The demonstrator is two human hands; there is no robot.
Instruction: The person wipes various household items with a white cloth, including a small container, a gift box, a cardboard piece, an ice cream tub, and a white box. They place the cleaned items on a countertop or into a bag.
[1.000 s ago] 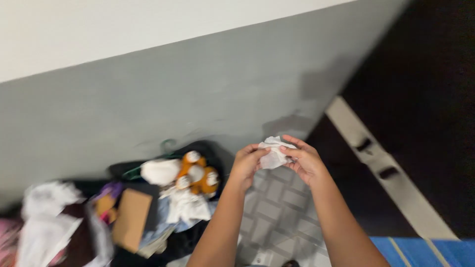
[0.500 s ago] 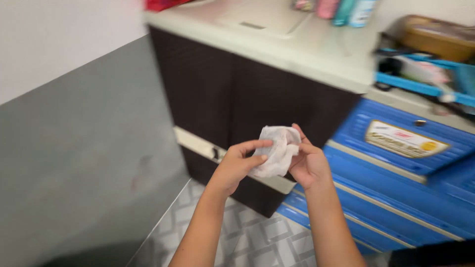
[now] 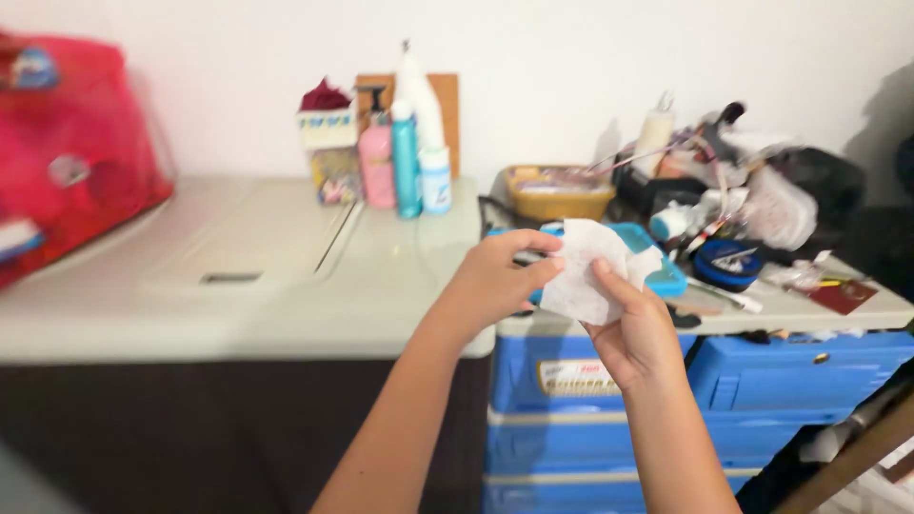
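Both hands pinching a white wipe (image 3: 592, 271) at chest height, above the blue drawer unit (image 3: 666, 381).
Left hand (image 3: 495, 276) and right hand (image 3: 636, 333) are closing thumb-to-finger on opposite edges; probably thin, limp, tear-prone, so edges are gripping best.

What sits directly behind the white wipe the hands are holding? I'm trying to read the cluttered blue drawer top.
Behind the white wipe, held by the left hand and right hand, a light blue container peeks out. Its middle is covered.
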